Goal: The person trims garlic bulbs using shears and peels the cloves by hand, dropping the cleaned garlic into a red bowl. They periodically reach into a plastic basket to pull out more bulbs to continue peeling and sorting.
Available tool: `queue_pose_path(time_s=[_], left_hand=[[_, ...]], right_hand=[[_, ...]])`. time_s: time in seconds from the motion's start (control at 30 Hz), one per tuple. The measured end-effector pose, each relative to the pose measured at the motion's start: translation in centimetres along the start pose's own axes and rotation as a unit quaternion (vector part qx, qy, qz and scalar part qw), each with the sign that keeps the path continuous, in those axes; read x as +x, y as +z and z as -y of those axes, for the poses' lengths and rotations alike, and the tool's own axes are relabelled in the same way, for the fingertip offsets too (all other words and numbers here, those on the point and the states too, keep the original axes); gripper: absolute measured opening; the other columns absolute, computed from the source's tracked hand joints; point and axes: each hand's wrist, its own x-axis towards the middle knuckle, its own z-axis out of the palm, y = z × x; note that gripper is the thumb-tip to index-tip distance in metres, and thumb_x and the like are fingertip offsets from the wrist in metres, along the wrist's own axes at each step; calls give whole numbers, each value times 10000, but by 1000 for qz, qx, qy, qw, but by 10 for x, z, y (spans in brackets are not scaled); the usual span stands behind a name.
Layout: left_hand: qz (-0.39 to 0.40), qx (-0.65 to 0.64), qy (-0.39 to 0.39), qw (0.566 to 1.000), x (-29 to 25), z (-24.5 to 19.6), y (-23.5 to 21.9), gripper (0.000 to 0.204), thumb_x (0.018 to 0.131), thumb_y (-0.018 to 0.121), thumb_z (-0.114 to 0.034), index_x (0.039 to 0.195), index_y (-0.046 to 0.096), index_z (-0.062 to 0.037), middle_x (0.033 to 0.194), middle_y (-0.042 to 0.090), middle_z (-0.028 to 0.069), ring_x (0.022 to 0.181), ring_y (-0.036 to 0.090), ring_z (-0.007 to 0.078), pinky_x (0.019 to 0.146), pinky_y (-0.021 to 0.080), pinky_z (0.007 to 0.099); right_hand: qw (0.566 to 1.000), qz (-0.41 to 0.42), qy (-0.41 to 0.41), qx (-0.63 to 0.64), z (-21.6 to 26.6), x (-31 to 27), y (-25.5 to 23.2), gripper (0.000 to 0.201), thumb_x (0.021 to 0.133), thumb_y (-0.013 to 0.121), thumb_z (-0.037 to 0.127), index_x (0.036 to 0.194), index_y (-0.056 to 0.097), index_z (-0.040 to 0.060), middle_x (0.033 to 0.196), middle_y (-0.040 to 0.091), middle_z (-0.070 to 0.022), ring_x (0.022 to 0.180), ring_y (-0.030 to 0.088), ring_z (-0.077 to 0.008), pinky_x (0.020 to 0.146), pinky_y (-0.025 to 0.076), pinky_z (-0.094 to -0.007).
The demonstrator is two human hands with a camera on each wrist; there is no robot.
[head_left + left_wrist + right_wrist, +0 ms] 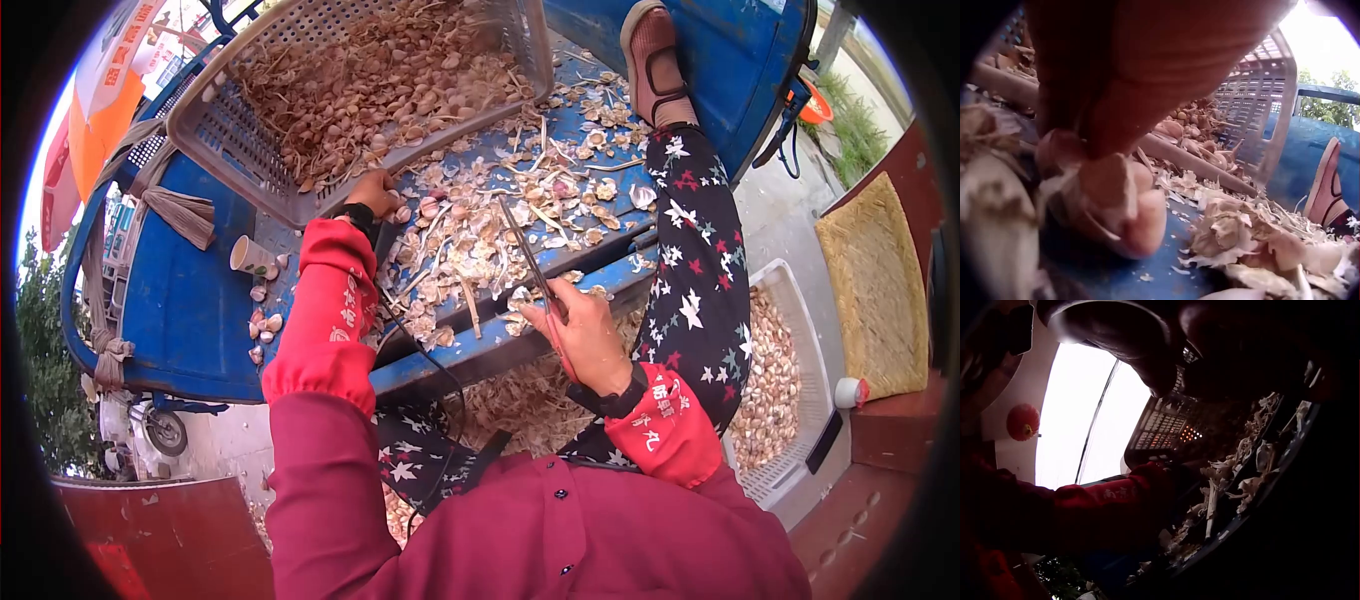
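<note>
My left hand (pixel 374 193) is at the near rim of the tilted basket, its fingers pinching a garlic bulb (pixel 1124 203) with loose, torn skin. In the left wrist view the bulb sits low over the blue truck bed (pixel 1172 275), with finger and thumb partly covering its top. In my right hand (pixel 592 340) is a pair of scissors (pixel 528 245) with long dark blades and reddish handles; the blades point up and away over the garlic scraps (pixel 470 250). The right wrist view is dark, with fingers shadowed at the top.
Ahead lies a plastic basket (pixel 283 205) heaped with garlic bulbs (pixel 370 90). Left of my forearm are a paper cup (pixel 250 256) and several loose bulbs (pixel 262 325). A white crate (pixel 785 480) of garlic stands at the right, near a woven mat (pixel 875 290). One shoe (pixel 655 60) rests on the bed.
</note>
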Motion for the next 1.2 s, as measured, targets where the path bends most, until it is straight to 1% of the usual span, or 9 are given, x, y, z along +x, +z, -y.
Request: queue_pose_path(time_s=[0.03,0.2,0.23,0.33,0.47,0.57,0.67,1.1,1.2], left_hand=[[-9,21,25,999,-2,2,-2,270,633,733,-112,803,544,-21,685,578,82,556,555,157,447,441,307],[-22,-24,65,997,-37,-27,-12,230,676,704,-91,842,569,-9,688,573,42,564,541,127,494,440,275],[-18,-165,49,985,-49,-35,-15,209,702,689,-94,857,577,-10,704,576,27,581,544,115,513,450,257],[39,-472,25,880,-101,-61,-13,156,801,601,-73,933,583,8,826,599,48,706,590,129,640,512,221],[98,-603,8,791,-158,-81,17,232,818,553,-15,1046,554,29,905,606,98,807,607,178,727,517,247],[94,-624,26,775,-180,-91,36,200,816,553,-9,1014,543,18,867,607,98,796,609,186,708,520,256],[76,-637,48,766,-186,-90,43,119,804,559,9,917,523,-1,854,610,100,762,616,190,674,522,256],[47,-565,57,822,-203,-97,35,146,782,573,23,918,530,-4,821,611,85,723,610,155,647,513,239],[53,-554,58,829,-203,-94,37,146,780,578,19,917,531,-3,814,612,86,711,604,150,644,508,235]], right_hand=[[1000,5,-13,-6,-4,0,3,281,758,653,258,859,541,21,599,535,-153,559,533,-340,496,398,-369],[998,-8,-51,-30,-7,-4,7,316,753,647,293,898,532,37,640,553,-162,618,555,-355,531,426,-400],[997,-14,-67,-42,-8,-3,6,330,750,648,300,905,533,32,652,558,-160,626,557,-354,540,430,-399],[993,-23,-84,-80,-9,-5,6,377,738,652,302,957,537,17,724,578,-156,669,571,-339,577,451,-391],[987,1,-110,-114,-8,-9,9,403,736,642,275,1026,532,19,822,579,-150,707,585,-311,605,474,-383],[974,-13,-170,-151,-11,-12,12,327,737,631,255,961,514,49,758,557,-129,671,577,-312,556,466,-392],[970,-2,-175,-170,-11,-14,10,301,738,628,252,937,499,65,731,544,-120,650,570,-311,538,459,-395],[963,37,-210,-162,-9,-17,0,297,752,614,255,939,507,52,702,560,-137,651,571,-319,546,455,-400],[968,90,-167,-164,-3,-19,-5,429,717,670,276,1056,537,47,738,572,-136,697,573,-305,599,457,-375]])
